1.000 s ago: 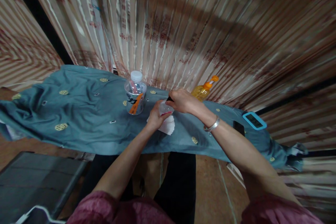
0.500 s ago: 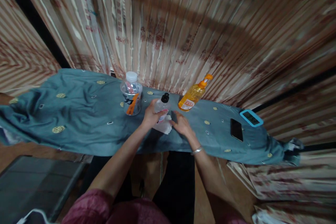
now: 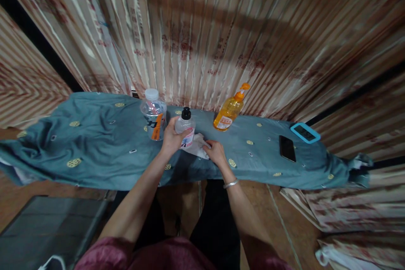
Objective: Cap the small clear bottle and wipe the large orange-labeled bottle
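Observation:
My left hand (image 3: pixel 172 138) is closed around a clear squeeze bottle (image 3: pixel 185 128) with a black cap and a pink-and-white label, which stands nearly upright. Beside its base lies a crumpled white tissue (image 3: pixel 198 147). The fingers of my right hand (image 3: pixel 216 152) pinch the tissue's right edge. To the left of my left hand is a large clear plastic bottle (image 3: pixel 154 114) with a white cap and an orange-and-black label. Behind my right hand stands a pump bottle (image 3: pixel 228 112) of orange liquid with an orange pump head.
A teal patterned cloth (image 3: pixel 104 152) covers the narrow table, wrinkled at the left. On the right lie a black phone (image 3: pixel 287 148) and a blue-framed digital clock (image 3: pixel 305 132). A pleated curtain (image 3: pixel 196 42) hangs close behind. A dark flat panel (image 3: pixel 47 232) is low at the left.
My right hand has gone from spread fingers beside the tissue to pinching its edge. My left hand and the squeeze bottle have moved slightly left, uncovering more of the label. The view has shifted a little.

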`<state>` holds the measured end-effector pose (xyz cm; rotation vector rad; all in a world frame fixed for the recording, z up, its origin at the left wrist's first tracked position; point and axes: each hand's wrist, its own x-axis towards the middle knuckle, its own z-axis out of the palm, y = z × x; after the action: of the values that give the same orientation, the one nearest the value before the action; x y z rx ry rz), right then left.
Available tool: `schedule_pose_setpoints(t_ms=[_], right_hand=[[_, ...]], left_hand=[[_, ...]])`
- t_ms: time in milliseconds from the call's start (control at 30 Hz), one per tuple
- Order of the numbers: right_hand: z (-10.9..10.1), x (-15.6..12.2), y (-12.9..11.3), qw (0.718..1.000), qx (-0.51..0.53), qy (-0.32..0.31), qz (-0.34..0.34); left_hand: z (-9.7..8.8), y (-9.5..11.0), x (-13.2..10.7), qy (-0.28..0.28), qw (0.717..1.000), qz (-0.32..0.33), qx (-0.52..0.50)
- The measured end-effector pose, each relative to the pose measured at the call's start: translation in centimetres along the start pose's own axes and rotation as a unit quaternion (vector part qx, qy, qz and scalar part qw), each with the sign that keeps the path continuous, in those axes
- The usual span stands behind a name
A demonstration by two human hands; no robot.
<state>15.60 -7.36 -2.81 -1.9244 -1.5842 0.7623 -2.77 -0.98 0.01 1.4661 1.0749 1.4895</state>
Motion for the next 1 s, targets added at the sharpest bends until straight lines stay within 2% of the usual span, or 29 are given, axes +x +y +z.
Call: schedule_pose_setpoints(t_ms=[133,267,333,433,533,600,733,800,867,1000], right_hand=[[-2.0,-0.2,0.4,0.993,0.100,0.062,-0.009],[-3.2,0.1,-1.9,0.974,0.185,0.119,-0.053],[-2.9,0.2,-3.9,0.966,0.208,0.130,-0.084],[-1.3,0.3,-7.1,0.960,0.217,0.122,-0.131],[0.2,0.9,-9.2,0.959,0.207,0.108,-0.158],[0.3,1.8,-9.5,0.961,0.202,0.086,-0.171],[-1.4,4.1,-9.0,0.962,0.197,0.022,-0.186],[-1.8,4.8,-8.7,0.964,0.192,0.016,-0.183],[-1.2,4.7,-8.7,0.966,0.185,0.044,-0.173],[2.3,2.6,-8.9,0.967,0.150,0.157,-0.134]], left_hand=[[0.7,-0.5,-0.6,-0.003,1.000,-0.024,0.004],[1.6,-0.5,-1.1,-0.014,0.999,-0.023,0.028],[1.8,-0.3,-1.3,-0.021,0.999,-0.021,0.040],[1.6,0.0,-1.4,-0.037,0.997,-0.016,0.062],[1.0,0.1,-1.4,-0.053,0.995,-0.017,0.088],[0.6,-0.1,-1.3,-0.064,0.993,-0.021,0.094],[0.2,-0.9,-1.3,-0.093,0.993,-0.018,0.072],[0.3,-1.3,-1.5,-0.101,0.993,-0.006,0.067],[0.6,-1.5,-1.9,-0.098,0.992,0.007,0.074],[1.0,-1.6,-2.9,-0.089,0.992,0.027,0.087]])
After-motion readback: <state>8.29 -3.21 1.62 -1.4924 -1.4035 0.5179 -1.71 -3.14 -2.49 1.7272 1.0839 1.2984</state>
